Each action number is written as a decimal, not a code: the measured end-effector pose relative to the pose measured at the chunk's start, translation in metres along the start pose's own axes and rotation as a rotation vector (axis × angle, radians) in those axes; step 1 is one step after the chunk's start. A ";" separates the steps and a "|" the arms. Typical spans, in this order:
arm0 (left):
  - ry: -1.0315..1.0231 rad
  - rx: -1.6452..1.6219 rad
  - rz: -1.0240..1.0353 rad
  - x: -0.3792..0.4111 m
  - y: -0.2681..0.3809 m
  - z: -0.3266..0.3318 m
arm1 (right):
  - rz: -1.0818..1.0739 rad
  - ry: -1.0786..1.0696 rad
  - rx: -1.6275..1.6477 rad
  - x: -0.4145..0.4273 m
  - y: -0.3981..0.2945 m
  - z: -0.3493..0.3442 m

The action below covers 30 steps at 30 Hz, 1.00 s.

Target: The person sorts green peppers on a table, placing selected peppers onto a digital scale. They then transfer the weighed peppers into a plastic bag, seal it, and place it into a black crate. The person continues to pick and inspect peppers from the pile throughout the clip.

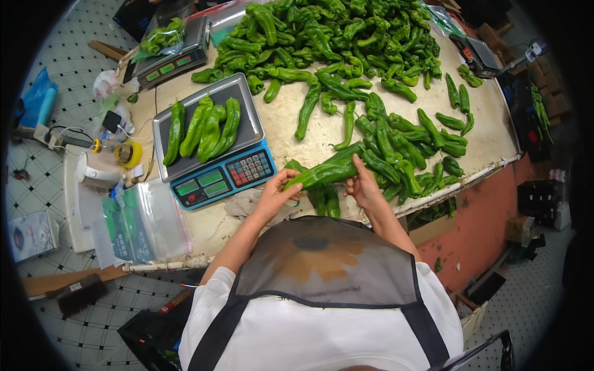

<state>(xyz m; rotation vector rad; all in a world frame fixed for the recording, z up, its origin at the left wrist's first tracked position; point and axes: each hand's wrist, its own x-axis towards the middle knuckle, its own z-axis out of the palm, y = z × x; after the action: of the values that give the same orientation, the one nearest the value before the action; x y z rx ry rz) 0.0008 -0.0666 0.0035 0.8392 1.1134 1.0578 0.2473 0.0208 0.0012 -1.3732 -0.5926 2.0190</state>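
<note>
A long green pepper (325, 172) is held crosswise above the table's near edge. My left hand (274, 195) pinches its left end between thumb and fingers. At its right end my right hand (364, 183) grips it, thumb on top and fingers curled below. More green peppers (332, 200) lie beneath, partly hidden by the held one. To the left stands a blue digital scale (222, 178); on its dark metal-rimmed pan (242, 140) several peppers rest side by side. Loose peppers (406, 148) lie to the right of my right hand.
A large heap of peppers (325, 37) covers the table's far side. Behind the blue scale, another scale (174, 69) bears a bagged portion (162, 39). Clear plastic bags (160, 213) lie at the left front, near a tape dispenser (123, 153). A third scale (480, 53) stands far right.
</note>
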 end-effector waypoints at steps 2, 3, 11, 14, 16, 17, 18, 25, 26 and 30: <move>-0.054 0.117 0.037 0.000 0.004 0.009 | -0.055 -0.008 -0.065 0.000 0.001 0.004; -0.081 0.178 0.055 0.000 0.005 0.012 | -0.083 -0.013 -0.097 0.000 0.002 0.008; -0.123 -0.002 0.017 -0.002 -0.008 0.033 | -0.449 -0.187 -0.260 -0.011 0.008 0.037; -0.105 -0.017 0.021 -0.007 -0.004 0.035 | -0.404 -0.203 -0.282 -0.005 0.012 0.030; -0.090 -0.033 0.015 -0.008 -0.007 0.036 | -0.371 -0.172 -0.295 -0.003 0.012 0.030; -0.082 -0.041 0.012 -0.008 -0.009 0.037 | -0.366 -0.141 -0.302 -0.003 0.013 0.032; -0.089 -0.035 0.019 -0.007 -0.012 0.036 | -0.361 -0.109 -0.308 -0.003 0.013 0.033; -0.076 -0.019 0.031 -0.007 -0.016 0.035 | -0.272 -0.218 -0.237 0.005 0.023 0.022; -0.065 -0.033 0.023 -0.008 -0.018 0.036 | -0.274 -0.225 -0.226 0.006 0.024 0.019; 0.014 -0.170 0.001 0.005 -0.025 0.033 | -0.258 -0.203 -0.153 0.014 0.025 0.015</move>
<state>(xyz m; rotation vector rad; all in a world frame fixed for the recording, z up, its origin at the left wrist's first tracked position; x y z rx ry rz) 0.0389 -0.0703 -0.0131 0.6979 1.0193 1.1431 0.2239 0.0127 -0.0189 -1.1166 -0.9805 1.9450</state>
